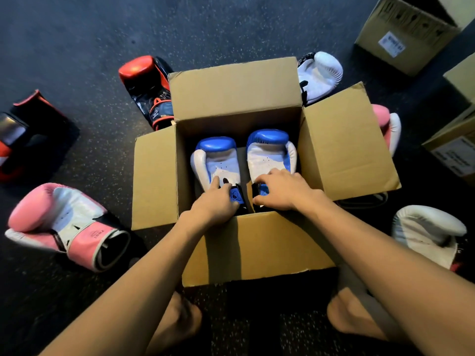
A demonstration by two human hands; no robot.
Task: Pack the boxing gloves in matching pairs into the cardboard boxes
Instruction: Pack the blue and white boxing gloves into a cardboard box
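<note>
Well, both blue-and-white gloves are down inside the open cardboard box, lying side by side on its bottom. Each has its long axis running straight away from the person, with the blue padded end toward the far wall, the cuff toward the near wall and the white palm facing up. The left blue glove has its thumb on the outer left side and the right blue glove has its thumb on the outer right. The right hand has its fingers curled over the cuff of the right blue glove, thumb at the near edge, gripping it. The left hand lies over the other cuff with a forefinger stretched onto the white palm; whether it grasps anything I cannot tell, since the hand covers the cuff. The near flap and both hands hide most of the cuffs, leaving only blue and black patches. Around the box on the dark speckled floor, a pink glove lies to the left with its cuff opening toward the person. A second pink glove and a white glove are partly hidden behind the flaps. A red-and-black glove lies behind the left flap, and another white glove lies blurred at the right. A closed carton is cut off at the top right.
</note>
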